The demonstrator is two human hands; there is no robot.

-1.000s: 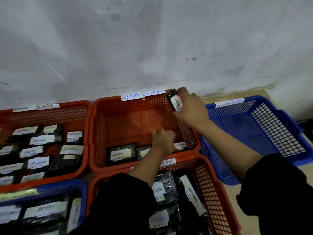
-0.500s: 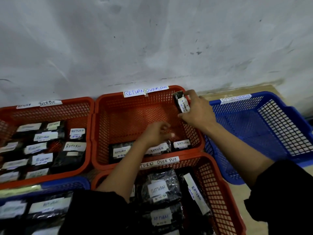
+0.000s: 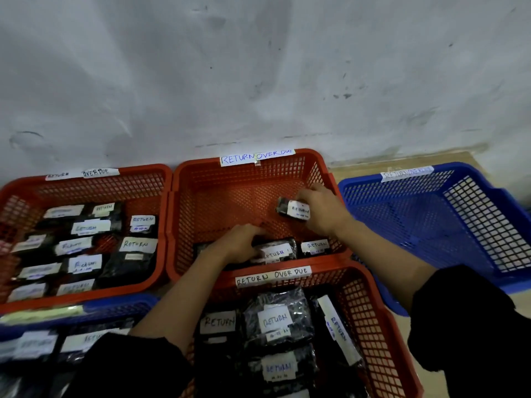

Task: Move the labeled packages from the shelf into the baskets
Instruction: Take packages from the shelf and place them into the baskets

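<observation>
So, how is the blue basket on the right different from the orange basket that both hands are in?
The blue basket shows no packages inside, while the orange basket has black packages along its near wall. The orange basket's label reads RETURN OVERDUE; the blue basket's label is too blurred to read. Only the orange basket has the left hand and right hand inside. Both are mesh baskets with a white label on the far rim.

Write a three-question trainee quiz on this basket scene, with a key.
1. True or false: the right hand holds a package over the middle basket.
2. Which basket shows no packages? A) left basket B) blue basket C) near basket
3. Fill in: the left hand rests on packages at the middle basket's ____ edge.

Key: 1 true; 2 B; 3 near.
</observation>
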